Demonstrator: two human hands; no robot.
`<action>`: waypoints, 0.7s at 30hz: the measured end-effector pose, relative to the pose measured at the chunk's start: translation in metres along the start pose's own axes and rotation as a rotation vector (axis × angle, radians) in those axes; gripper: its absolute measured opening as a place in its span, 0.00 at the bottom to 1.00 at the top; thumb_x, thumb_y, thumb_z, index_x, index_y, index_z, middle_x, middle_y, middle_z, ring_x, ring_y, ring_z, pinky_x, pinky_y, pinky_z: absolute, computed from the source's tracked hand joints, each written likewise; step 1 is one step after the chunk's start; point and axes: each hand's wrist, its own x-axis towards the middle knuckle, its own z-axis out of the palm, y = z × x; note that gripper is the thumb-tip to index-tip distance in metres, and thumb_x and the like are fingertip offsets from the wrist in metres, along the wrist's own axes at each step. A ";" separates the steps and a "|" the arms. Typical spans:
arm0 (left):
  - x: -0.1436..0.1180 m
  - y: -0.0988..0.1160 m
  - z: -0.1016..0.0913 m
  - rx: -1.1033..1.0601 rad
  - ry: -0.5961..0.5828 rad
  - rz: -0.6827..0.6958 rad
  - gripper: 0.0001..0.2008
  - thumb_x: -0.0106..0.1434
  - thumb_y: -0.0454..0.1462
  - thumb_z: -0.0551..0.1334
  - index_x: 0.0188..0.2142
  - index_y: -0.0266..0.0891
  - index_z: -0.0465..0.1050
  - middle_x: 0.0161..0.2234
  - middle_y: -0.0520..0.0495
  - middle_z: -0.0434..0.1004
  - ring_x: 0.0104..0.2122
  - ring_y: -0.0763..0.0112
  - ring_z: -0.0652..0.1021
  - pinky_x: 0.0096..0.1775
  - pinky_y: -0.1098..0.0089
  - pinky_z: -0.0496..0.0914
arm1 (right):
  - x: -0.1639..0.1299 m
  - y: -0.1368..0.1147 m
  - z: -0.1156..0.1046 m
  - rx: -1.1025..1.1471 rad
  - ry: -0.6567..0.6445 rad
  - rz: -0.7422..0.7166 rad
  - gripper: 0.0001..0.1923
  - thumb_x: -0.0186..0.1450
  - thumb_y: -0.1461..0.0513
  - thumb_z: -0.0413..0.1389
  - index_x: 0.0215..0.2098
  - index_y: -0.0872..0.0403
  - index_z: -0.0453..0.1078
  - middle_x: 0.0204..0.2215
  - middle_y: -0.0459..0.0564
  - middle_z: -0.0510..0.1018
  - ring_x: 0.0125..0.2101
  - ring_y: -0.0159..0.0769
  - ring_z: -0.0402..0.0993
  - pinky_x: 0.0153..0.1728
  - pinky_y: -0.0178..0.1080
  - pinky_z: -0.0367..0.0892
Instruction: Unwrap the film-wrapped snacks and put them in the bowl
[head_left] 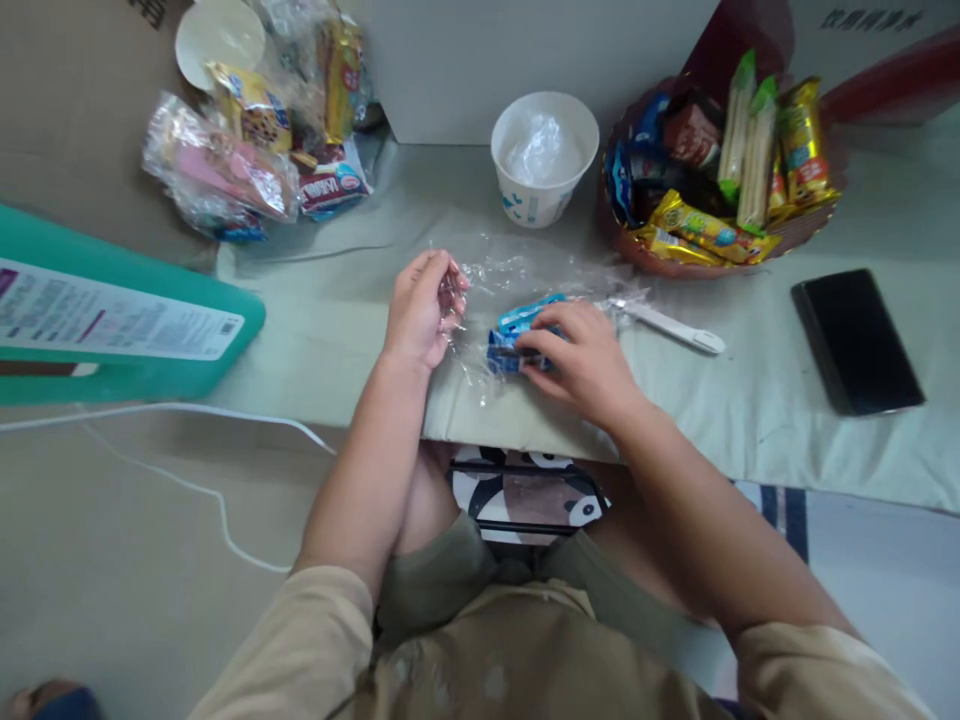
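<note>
A clear plastic bag [499, 268] lies spread on the cloth-covered table in front of me. My left hand [421, 312] is closed on the bag's left edge, fingers pinching the film. On the other side, my right hand [583, 358] has its fingers curled over a small dark blue snack packet [504, 352], which lies on or inside the bag; I cannot tell which. Just behind it is a light blue packet [526, 314], partly covered by the right hand. A white slim-handled tool [679, 328] lies to the right, its far end by the bag.
A paper cup [534, 205] with clear plastic inside stands behind the bag. A basket of snacks [712, 262] is at back right, a phone [857, 340] at right. Bagged snacks [225, 160] and a paper bowl [219, 42] are back left, near a green container [187, 345].
</note>
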 end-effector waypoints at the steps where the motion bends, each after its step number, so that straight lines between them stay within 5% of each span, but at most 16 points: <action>1: 0.000 0.000 -0.001 -0.007 0.014 0.000 0.22 0.62 0.55 0.68 0.31 0.41 0.67 0.24 0.54 0.72 0.17 0.81 0.69 0.16 0.76 0.48 | -0.001 0.002 0.001 0.000 0.032 -0.025 0.08 0.70 0.60 0.59 0.46 0.47 0.78 0.48 0.53 0.81 0.50 0.46 0.74 0.55 0.50 0.65; 6: 0.004 -0.004 -0.004 0.062 0.048 0.042 0.21 0.63 0.55 0.67 0.31 0.41 0.67 0.26 0.52 0.72 0.19 0.80 0.69 0.17 0.76 0.48 | -0.003 0.003 -0.001 -0.063 0.134 -0.021 0.08 0.72 0.59 0.56 0.42 0.47 0.79 0.46 0.50 0.82 0.38 0.38 0.74 0.40 0.42 0.66; 11: 0.010 -0.012 -0.011 0.214 0.114 0.222 0.20 0.67 0.52 0.65 0.30 0.41 0.67 0.25 0.52 0.70 0.21 0.78 0.69 0.21 0.75 0.57 | -0.012 -0.004 -0.020 -0.133 0.203 0.005 0.07 0.70 0.61 0.58 0.33 0.47 0.75 0.44 0.48 0.84 0.48 0.44 0.76 0.52 0.48 0.63; 14: 0.011 -0.015 -0.016 0.339 0.120 0.318 0.18 0.70 0.49 0.64 0.29 0.41 0.67 0.23 0.53 0.68 0.23 0.75 0.70 0.26 0.74 0.62 | -0.027 -0.008 -0.036 0.003 0.028 -0.125 0.08 0.69 0.63 0.54 0.32 0.50 0.72 0.28 0.46 0.81 0.36 0.38 0.78 0.54 0.47 0.64; 18: 0.007 -0.013 -0.015 0.391 0.053 0.338 0.14 0.72 0.44 0.62 0.30 0.41 0.70 0.22 0.54 0.68 0.23 0.74 0.71 0.28 0.73 0.64 | -0.036 -0.010 -0.041 0.119 -0.304 -0.108 0.16 0.74 0.59 0.48 0.34 0.51 0.75 0.19 0.44 0.74 0.22 0.34 0.69 0.35 0.39 0.66; 21: 0.002 -0.009 -0.007 0.323 -0.038 0.275 0.13 0.73 0.43 0.60 0.32 0.41 0.71 0.22 0.54 0.68 0.22 0.76 0.70 0.26 0.75 0.63 | -0.023 -0.009 -0.031 0.050 -0.177 -0.002 0.18 0.75 0.59 0.48 0.35 0.52 0.77 0.25 0.49 0.80 0.27 0.36 0.74 0.32 0.39 0.65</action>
